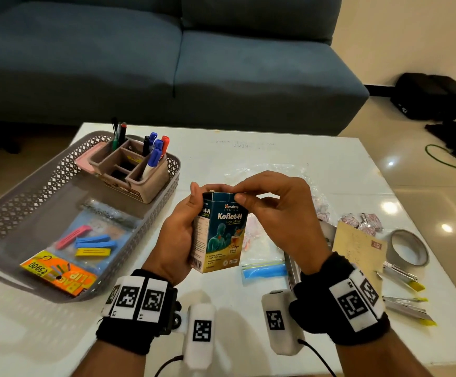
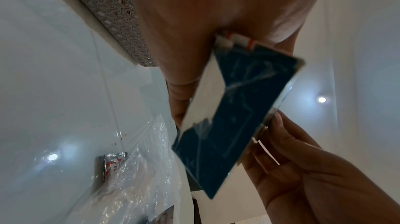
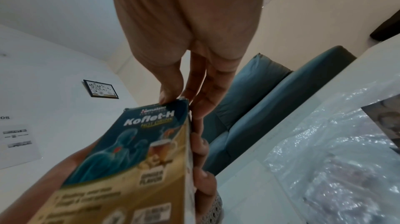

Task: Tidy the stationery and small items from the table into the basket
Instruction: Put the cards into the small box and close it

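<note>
My left hand grips a teal and yellow Koflet-H box upright above the white table, fingers wrapped round its back. My right hand pinches the box's open top flap between thumb and fingers. In the right wrist view the box fills the lower left, with the fingertips on its top edge. The left wrist view shows the box's blue side. The grey lattice basket lies at the left, holding a pen organiser and a bag of coloured clips.
On the table to the right lie a clear plastic bag with sachets, a brown envelope, a roll of grey tape and several yellow-tipped metal clips. A blue sofa stands beyond the table's far edge.
</note>
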